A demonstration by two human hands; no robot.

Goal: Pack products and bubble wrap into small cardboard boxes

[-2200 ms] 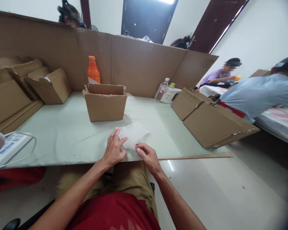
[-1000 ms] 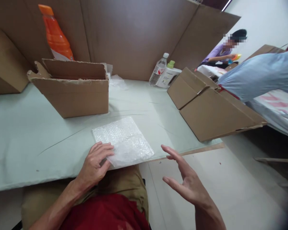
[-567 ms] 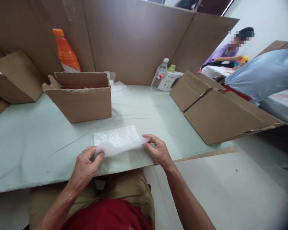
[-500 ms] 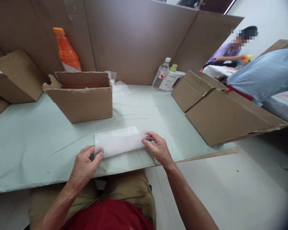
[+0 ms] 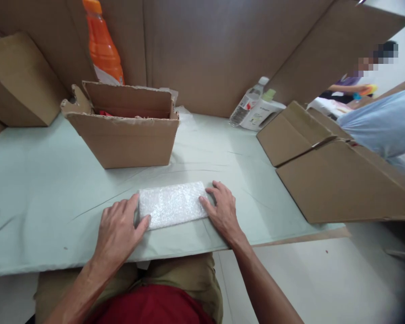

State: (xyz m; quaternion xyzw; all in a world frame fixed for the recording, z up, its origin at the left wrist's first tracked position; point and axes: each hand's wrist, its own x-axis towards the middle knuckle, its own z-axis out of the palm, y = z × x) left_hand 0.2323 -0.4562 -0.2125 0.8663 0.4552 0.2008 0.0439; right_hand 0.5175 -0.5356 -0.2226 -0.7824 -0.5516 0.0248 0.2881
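Pale green table (image 5: 246, 211) is carrying a bubble-wrap piece (image 5: 172, 204) whose flap is now lying down

Toward your right, brown cartons (image 5: 344, 184) are sitting at the table's end, well apart from your hands. Farther back, an upright topless carton (image 5: 131, 141) is standing with something red (image 5: 105, 113) showing inside, and an orange bottle (image 5: 106, 54) is rising behind it. Close to the table's front edge, the bubble-wrap piece is lying flat, one long side facing you. Its loose flap is no longer standing up between your fingertips, unlike half a second ago; the layers are now resting on one another, so the piece is looking narrow, tidy and seemingly folded over. Whether it is wrapping anything, you are not being shown.

Your left hand (image 5: 117, 227) is resting at its left end and your right hand (image 5: 223, 209) at its right end, both touching it. Neither is pinching: your fingers are spreading loosely beside the ends, thumbs lying apart from them on the wrap, so you are probably just steadying the fold
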